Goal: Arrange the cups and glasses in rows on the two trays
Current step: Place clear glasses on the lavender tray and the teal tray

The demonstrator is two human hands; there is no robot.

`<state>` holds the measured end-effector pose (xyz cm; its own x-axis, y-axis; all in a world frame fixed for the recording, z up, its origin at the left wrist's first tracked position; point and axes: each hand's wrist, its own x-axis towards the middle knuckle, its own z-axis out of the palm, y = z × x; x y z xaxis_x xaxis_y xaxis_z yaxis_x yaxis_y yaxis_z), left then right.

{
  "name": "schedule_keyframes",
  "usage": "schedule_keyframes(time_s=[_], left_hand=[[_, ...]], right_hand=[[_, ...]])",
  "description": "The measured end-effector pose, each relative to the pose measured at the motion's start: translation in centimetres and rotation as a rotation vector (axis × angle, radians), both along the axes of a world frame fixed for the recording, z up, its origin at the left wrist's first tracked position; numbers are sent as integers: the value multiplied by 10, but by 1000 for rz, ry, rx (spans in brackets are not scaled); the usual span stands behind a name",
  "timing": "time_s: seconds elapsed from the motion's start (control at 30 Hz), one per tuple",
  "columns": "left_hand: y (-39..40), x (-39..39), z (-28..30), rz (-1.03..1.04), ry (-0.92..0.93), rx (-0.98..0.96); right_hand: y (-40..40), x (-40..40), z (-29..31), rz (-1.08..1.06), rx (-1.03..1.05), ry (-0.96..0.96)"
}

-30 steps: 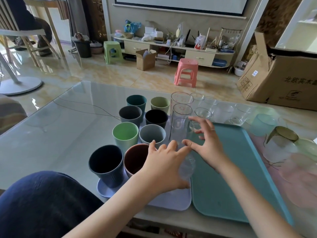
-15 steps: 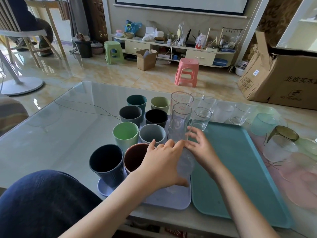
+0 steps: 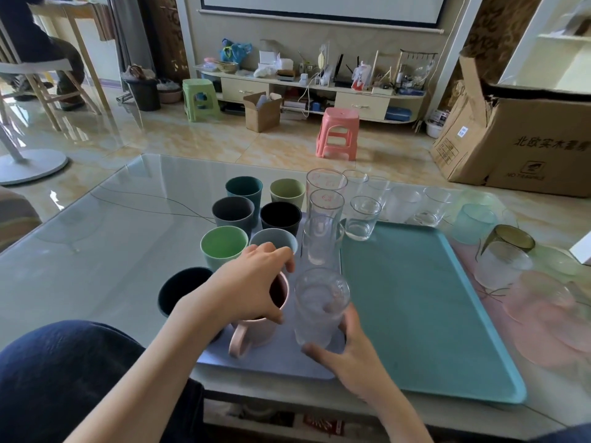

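Observation:
A lilac tray point(image 3: 275, 362) holds two rows of coloured cups and a row of tall clear glasses point(image 3: 324, 215). My right hand point(image 3: 347, 353) grips the nearest clear glass point(image 3: 318, 306) low on its side, at the tray's front right. My left hand point(image 3: 252, 286) rests over the rim of a pink mug point(image 3: 256, 334) whose handle points toward me; its fingers curl on the rim. A teal tray point(image 3: 422, 314) lies to the right, with one short glass point(image 3: 364, 217) at its far left corner.
Several clear and tinted glasses point(image 3: 502, 260) stand loose on the glass table behind and right of the teal tray. A dark blue cup point(image 3: 182, 290) sits left of the mug. My knee point(image 3: 64, 372) fills the lower left. A cardboard box point(image 3: 518, 139) stands beyond.
My right hand dropped from above the glass to its base and now holds it. My left hand slid left off that glass onto the pink mug.

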<state>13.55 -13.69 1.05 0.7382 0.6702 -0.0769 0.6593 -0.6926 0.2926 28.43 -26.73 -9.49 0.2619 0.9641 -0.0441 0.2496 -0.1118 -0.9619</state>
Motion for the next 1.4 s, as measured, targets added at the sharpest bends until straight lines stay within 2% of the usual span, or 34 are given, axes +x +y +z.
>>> schedule_keyframes(time_s=[0.13,0.27,0.83,0.97,1.13,1.27,1.4], left_hand=[[-4,-7,-5,77,51,81],[-13,-8,-15,9,132,86],[-15,-6,-22,-89,33,-31],[-14,-7,-17,-101,-79,-56],[-13,-7,-7,-57,-171,-195],[-7,-8,5,16,-228,-243],[-7,2,19,108,-387,-132]], right_hand=[[1,-4,-11,-96,0,3],[3,-7,-12,-101,14,-63],[0,-14,-22,-204,2,-105],[-2,-14,-22,-211,-13,-107],[-4,-14,-22,-164,-35,-137],[-9,-2,-22,-79,-30,-66],[-27,30,-10,-67,-55,-49]])
